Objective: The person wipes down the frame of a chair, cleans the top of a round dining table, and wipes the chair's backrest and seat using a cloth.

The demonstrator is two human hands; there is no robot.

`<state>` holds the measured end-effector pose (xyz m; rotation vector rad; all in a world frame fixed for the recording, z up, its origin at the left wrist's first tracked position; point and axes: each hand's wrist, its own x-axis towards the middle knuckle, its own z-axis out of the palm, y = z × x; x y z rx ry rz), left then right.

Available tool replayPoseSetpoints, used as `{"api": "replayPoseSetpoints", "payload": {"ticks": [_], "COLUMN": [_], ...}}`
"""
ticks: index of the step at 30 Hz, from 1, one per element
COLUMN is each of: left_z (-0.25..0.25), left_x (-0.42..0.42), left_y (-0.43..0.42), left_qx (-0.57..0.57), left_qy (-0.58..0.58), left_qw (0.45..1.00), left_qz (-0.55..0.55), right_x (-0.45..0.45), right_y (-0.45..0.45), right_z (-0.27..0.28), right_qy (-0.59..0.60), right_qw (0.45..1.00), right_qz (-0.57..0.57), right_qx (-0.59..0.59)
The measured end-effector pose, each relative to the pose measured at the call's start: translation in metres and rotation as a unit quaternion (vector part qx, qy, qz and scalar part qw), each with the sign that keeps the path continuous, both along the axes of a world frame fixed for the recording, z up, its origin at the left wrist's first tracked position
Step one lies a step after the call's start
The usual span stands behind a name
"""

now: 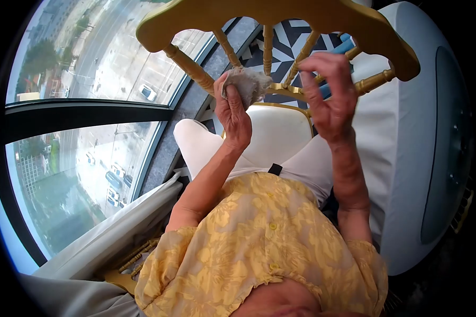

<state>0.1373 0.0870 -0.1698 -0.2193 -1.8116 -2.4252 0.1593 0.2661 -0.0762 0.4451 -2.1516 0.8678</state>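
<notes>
Windows (127,68) fill the left of the frame. At upper centre, the left hand (234,119) grips a crumpled cloth (250,84) near the gold chair (259,15); the right hand (334,100), blurred, curls part-open, apparently without anything. What is done or left cannot be told.

Window (106,153), street and cars below | patterned floor (285,39) | gold chair frame (322,16) | white-draped table (407,105)

1. No text, label, brand or number can be read
2. The vehicles (148,93) beyond the window (58,179) are too small for any plates or markings to be read
</notes>
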Motion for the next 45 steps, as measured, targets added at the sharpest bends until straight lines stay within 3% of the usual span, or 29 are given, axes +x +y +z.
{"api": "replayPoseSetpoints", "payload": {"ticks": [1, 3, 5, 8, 10, 12, 14, 16, 18, 19, 24, 26, 29, 30, 33, 36, 39, 41, 44, 45], "left_z": [0.004, 0.016, 0.015, 0.030, 0.031, 0.023, 0.029, 0.062, 0.110, 0.128, 0.176, 0.189, 0.176, 0.179, 0.194, 0.203, 0.199, 0.199, 0.194, 0.192], "left_x": [-0.003, -0.001, -0.005, -0.004, -0.004, -0.012, -0.012, -0.029, -0.039, -0.050, -0.120, -0.119, -0.135, -0.140, -0.145, -0.149, -0.148, -0.146, -0.144, -0.143], "left_y": [0.000, 0.002, 0.005, 0.005, 0.004, -0.004, 0.001, 0.002, 0.006, 0.009, 0.045, 0.048, 0.048, 0.047, 0.034, 0.013, -0.002, -0.004, -0.010, -0.012], "left_qx": [-0.010, 0.024, 0.092, 0.081, 0.088, -0.006, -0.100, -0.247, -0.285, -0.317, -0.397, -0.601, -0.577, -0.576, -0.639, -0.693, -0.670, -0.641, -0.596, -0.595], "left_qy": [0.009, -0.027, -0.063, -0.101, -0.117, -0.062, 0.037, 0.301, 0.338, 0.394, 0.539, 0.369, 0.317, 0.317, 0.276, 0.239, 0.193, 0.152, 0.185, 0.182], "left_qw": [1.000, 0.997, 0.986, 0.983, 0.981, 0.981, 0.985, 0.920, 0.896, 0.858, 0.681, 0.687, 0.738, 0.738, 0.716, 0.675, 0.711, 0.749, 0.778, 0.780], "left_qz": [-0.026, -0.073, -0.124, -0.133, -0.123, -0.183, -0.139, -0.037, 0.038, 0.085, 0.297, 0.176, 0.149, 0.150, 0.062, 0.080, 0.087, 0.074, 0.074, 0.073], "right_x": [0.007, 0.011, 0.012, 0.012, 0.008, 0.005, 0.011, 0.003, -0.009, -0.020, -0.064, -0.068, -0.065, -0.068, -0.084, -0.103, -0.119, -0.124, -0.108, -0.090], "right_y": [-0.022, -0.047, -0.048, -0.039, -0.027, -0.021, -0.026, -0.027, -0.024, -0.016, 0.013, 0.016, 0.029, 0.016, -0.014, -0.026, -0.037, -0.033, 0.000, 0.032], "right_z": [-0.010, -0.046, -0.067, -0.058, -0.053, -0.047, -0.035, -0.006, 0.031, 0.049, 0.109, 0.120, 0.089, 0.080, 0.060, 0.066, 0.066, 0.063, 0.074, 0.072], "right_qy": [-0.145, -0.283, -0.255, -0.195, -0.106, -0.092, -0.215, -0.172, -0.014, 0.018, 0.071, 0.112, 0.141, 0.137, 0.125, 0.068, 0.040, 0.095, 0.136, 0.090], "right_qw": [0.982, 0.897, 0.909, 0.939, 0.979, 0.980, 0.909, 0.929, 0.984, 0.991, 0.964, 0.944, 0.918, 0.935, 0.936, 0.913, 0.905, 0.915, 0.912, 0.900], "right_qz": [0.045, 0.099, 0.071, 0.019, -0.037, -0.031, 0.027, 0.012, -0.049, -0.056, -0.228, -0.264, -0.288, -0.226, -0.199, -0.219, -0.185, -0.141, -0.174, -0.209], "right_qx": [-0.109, -0.325, -0.322, -0.283, -0.171, -0.174, -0.356, -0.328, -0.171, -0.121, 0.115, 0.161, 0.235, 0.235, 0.262, 0.339, 0.382, 0.366, 0.345, 0.373]}}
